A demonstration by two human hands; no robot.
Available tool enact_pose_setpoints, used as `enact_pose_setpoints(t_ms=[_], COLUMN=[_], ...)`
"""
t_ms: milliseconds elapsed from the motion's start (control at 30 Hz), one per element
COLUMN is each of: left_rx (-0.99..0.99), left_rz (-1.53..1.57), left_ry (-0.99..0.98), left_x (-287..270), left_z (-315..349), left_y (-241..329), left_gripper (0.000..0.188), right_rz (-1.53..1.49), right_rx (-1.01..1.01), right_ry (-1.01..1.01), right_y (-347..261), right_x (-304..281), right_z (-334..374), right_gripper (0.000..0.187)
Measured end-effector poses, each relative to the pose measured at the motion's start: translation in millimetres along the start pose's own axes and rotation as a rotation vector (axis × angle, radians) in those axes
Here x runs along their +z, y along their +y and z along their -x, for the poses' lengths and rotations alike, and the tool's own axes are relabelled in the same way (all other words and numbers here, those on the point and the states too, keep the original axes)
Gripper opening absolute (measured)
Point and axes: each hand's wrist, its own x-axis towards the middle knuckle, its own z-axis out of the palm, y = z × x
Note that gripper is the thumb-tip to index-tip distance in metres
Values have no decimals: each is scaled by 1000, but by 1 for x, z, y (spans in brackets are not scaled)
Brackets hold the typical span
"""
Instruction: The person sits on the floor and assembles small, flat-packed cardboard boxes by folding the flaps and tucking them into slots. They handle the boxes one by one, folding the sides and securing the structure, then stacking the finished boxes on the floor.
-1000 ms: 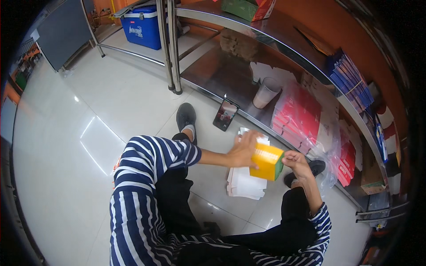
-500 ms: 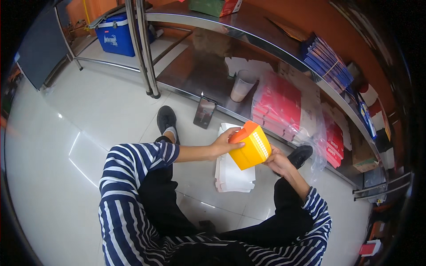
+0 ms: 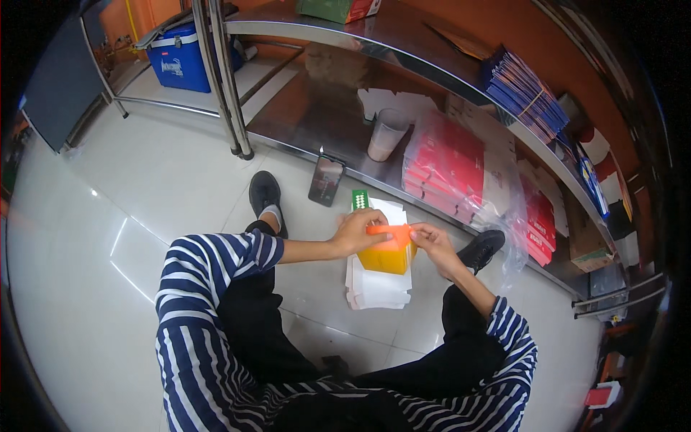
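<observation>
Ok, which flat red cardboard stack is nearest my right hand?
The larger flat red cardboard stack, beyond your right hand; the smaller red stack lies farther right.

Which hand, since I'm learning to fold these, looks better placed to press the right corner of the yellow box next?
Probably the right hand: its fingers are already at that corner of the yellow box, while the left hand grips the opposite side.

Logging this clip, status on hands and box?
Left hand, right hand: both on yellow-and-orange box, at its orange part. White card pieces under it in view. Nothing seen blocking.
</observation>
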Motion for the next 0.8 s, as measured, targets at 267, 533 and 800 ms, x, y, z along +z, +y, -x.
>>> enact_pose_setpoints(t_ms=[267,533,800], left_rx=[88,379,600], left_rz=[100,115,-198], left_ry=[14,129,151], left_x=[-8,-8,-17], left_z=[-5,-2,2], left_y=[12,23,19], left_gripper=[24,17,12], right_rz=[-171,-163,245], right_rx=[150,94,-229], right_ry=[279,292,208], right_y=[3,-3,-17], right_x=[14,22,27], right_z=[-3,-5,4], right_gripper=[23,17,16])
